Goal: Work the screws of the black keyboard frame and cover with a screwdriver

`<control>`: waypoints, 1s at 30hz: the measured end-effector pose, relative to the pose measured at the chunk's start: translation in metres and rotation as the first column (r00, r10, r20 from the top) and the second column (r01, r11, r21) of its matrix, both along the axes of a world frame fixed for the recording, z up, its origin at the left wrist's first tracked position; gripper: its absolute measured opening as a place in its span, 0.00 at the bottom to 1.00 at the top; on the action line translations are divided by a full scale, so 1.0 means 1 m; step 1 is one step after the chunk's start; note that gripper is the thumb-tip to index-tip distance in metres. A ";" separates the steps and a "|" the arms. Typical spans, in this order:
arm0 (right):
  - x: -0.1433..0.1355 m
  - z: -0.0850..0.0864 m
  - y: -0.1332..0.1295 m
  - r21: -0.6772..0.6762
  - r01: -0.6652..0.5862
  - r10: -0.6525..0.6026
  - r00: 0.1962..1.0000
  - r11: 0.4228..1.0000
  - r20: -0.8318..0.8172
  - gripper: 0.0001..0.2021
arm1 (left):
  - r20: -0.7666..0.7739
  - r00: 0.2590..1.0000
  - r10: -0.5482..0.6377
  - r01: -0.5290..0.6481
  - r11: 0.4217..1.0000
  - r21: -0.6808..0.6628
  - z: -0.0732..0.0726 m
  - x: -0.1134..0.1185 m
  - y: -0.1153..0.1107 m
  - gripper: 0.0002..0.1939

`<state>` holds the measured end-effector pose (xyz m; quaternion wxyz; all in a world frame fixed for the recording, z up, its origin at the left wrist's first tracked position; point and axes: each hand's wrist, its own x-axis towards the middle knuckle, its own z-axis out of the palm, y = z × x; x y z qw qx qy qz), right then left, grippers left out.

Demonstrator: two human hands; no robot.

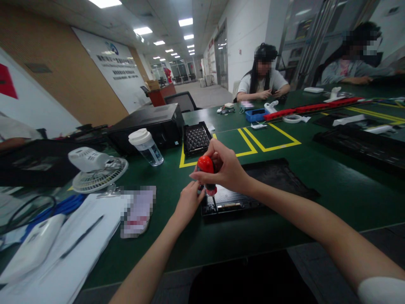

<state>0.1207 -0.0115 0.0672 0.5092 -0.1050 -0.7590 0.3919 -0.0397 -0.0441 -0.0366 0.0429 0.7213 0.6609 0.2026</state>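
A screwdriver (206, 164) with a red-topped dark handle stands nearly upright, and my right hand (226, 166) is closed around it. Its shaft points down at the near left corner of a black panel (278, 179) lying flat on the table. A metallic strip (229, 206) runs along the panel's near edge. At the panel's left edge, my left hand (188, 202) is closed with its fingers against the corner, just beside the screwdriver. Part of those fingers is hidden behind my right hand. Whether the screwdriver tip sits on a screw is too small to tell.
Beyond my hands lies a black tray with a bumpy surface (196, 138). A lidded bottle (146, 147), white fan (98, 169), papers (85, 236) and phone (139, 211) are at left. A blue box (256, 115) stands further back. Two people sit across the table.
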 end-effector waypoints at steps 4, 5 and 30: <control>-0.002 -0.001 0.000 0.057 0.076 -0.077 0.997 0.995 0.012 0.20 | 0.002 1.000 -0.006 0.006 1.000 0.005 0.000 0.000 0.000 0.04; -0.002 -0.002 0.000 0.068 0.088 -0.090 0.996 0.994 0.016 0.20 | 0.007 1.000 -0.005 0.005 1.000 0.004 0.001 0.000 -0.001 0.04; -0.007 0.000 0.001 0.352 0.212 -0.228 0.974 0.912 0.004 0.15 | 0.016 1.000 -0.020 0.019 0.999 0.049 -0.003 -0.001 0.002 0.05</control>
